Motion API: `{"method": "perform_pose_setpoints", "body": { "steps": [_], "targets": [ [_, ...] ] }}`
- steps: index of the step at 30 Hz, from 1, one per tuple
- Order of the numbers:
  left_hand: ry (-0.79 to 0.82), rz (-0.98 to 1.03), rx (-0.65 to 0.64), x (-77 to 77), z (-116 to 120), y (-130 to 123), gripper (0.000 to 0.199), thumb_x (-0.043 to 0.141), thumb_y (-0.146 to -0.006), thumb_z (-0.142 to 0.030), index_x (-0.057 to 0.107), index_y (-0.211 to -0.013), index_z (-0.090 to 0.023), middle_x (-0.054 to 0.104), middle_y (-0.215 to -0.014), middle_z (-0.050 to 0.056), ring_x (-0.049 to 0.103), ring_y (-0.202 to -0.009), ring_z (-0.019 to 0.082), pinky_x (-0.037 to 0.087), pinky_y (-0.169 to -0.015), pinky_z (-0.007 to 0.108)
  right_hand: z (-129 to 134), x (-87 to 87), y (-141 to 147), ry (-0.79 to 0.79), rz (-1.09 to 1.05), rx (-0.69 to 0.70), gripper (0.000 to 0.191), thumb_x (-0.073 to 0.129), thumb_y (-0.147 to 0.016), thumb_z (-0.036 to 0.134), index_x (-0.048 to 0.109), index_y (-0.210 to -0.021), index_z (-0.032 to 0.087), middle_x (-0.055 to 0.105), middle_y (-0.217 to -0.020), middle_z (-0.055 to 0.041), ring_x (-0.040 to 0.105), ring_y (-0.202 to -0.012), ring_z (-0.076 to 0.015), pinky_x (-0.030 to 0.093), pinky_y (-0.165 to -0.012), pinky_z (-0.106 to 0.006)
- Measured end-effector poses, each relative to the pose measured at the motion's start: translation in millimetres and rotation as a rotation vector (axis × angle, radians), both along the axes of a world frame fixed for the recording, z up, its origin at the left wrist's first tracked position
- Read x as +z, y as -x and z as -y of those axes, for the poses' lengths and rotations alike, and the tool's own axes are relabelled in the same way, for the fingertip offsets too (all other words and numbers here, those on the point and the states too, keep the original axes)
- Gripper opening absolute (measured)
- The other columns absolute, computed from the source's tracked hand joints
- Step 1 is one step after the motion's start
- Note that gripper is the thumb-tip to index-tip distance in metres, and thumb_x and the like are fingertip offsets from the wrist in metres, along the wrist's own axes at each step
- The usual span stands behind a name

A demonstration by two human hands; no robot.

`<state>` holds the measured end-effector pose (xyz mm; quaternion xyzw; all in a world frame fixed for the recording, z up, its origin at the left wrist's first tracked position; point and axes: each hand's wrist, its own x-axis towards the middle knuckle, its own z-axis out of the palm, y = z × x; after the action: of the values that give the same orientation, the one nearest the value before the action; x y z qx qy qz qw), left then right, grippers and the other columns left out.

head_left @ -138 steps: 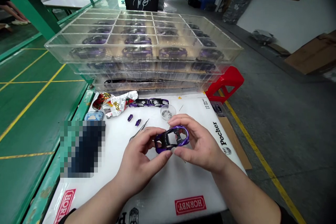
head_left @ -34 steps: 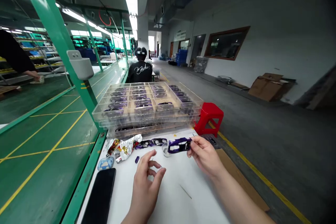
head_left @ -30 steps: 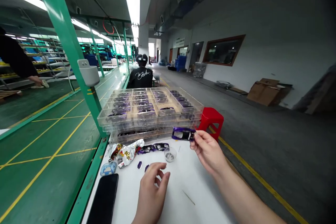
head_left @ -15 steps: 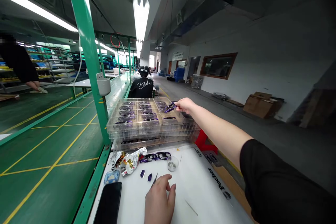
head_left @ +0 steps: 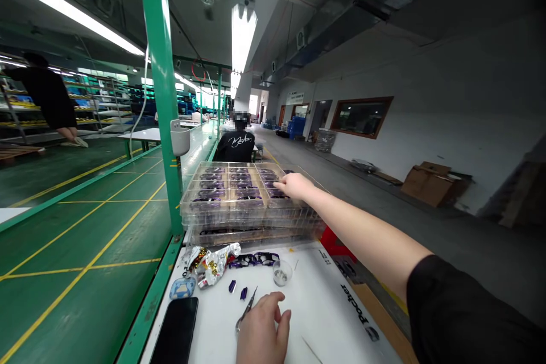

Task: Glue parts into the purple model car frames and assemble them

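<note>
My right hand (head_left: 296, 186) reaches over the clear compartment tray (head_left: 207, 209), its fingers pinched low at a right-hand compartment. A purple plastic part (head_left: 269, 177) is at the fingertips, partly hidden by them. Rows of similar purple parts (head_left: 241, 185) lie in the other compartments. My left hand (head_left: 262, 330) rests on the white board (head_left: 333, 313), thumb and index finger apart, holding nothing. A slim metal tool (head_left: 248, 310) lies beside it, partly covered by the hand. Two small purple pieces (head_left: 243, 294) and a small clear cup (head_left: 282, 274) lie just beyond it.
Crumpled silver foil (head_left: 213, 264), purple parts (head_left: 255, 260), a blue-and-white item (head_left: 182, 288) and a black phone (head_left: 176, 330) lie on the board. A green post (head_left: 162, 96) rises at left. One person (head_left: 236, 147) sits ahead; another (head_left: 46, 94) stands at the left shelves.
My right hand has lowered the purple part from above the tray into a right-hand compartment. The left hand shifted slightly, showing more of the metal tool. The view turned a little left.
</note>
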<state>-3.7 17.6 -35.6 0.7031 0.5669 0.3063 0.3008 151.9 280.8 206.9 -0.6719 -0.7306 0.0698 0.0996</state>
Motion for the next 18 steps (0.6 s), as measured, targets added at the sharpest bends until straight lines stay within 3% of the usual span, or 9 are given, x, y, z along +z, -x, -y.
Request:
{"method": "perform_pose_setpoints", "body": {
  "steps": [4,10,18],
  "targets": [
    [-0.019,0.048,-0.029,3.0,5,-6,0.039,0.050,-0.110,-0.029,0.079,-0.134,-0.022,0.083,-0.108,0.009,0.078,-0.100,0.028,0.056,-0.096,0.040,22,0.5,9,0.094,0.132,0.131,0.063,0.061,-0.119,0.077,0.083,-0.117,0.018,0.078,-0.126,-0.0130,0.073,-0.126,-0.0309,0.058,-0.116,-0.051],
    [0.042,0.063,-0.055,12.5,10,-8,0.040,0.051,-0.109,-0.032,0.081,-0.133,-0.021,0.084,-0.110,0.011,0.079,-0.102,0.030,0.057,-0.098,0.043,32,8.5,18,0.153,0.233,0.197,0.071,0.049,-0.121,0.079,0.075,-0.151,0.020,0.070,-0.151,-0.0157,0.066,-0.143,-0.0342,0.054,-0.123,-0.057],
    [0.073,0.061,-0.037,14.6,6,-5,0.041,0.053,-0.107,-0.035,0.082,-0.132,-0.020,0.084,-0.108,0.011,0.078,-0.101,0.031,0.056,-0.099,0.044,23,13.9,26,0.212,0.334,0.078,0.075,0.049,-0.121,0.080,0.076,-0.147,0.015,0.065,-0.158,-0.0198,0.059,-0.152,-0.0375,0.047,-0.130,-0.064]
  ]
}}
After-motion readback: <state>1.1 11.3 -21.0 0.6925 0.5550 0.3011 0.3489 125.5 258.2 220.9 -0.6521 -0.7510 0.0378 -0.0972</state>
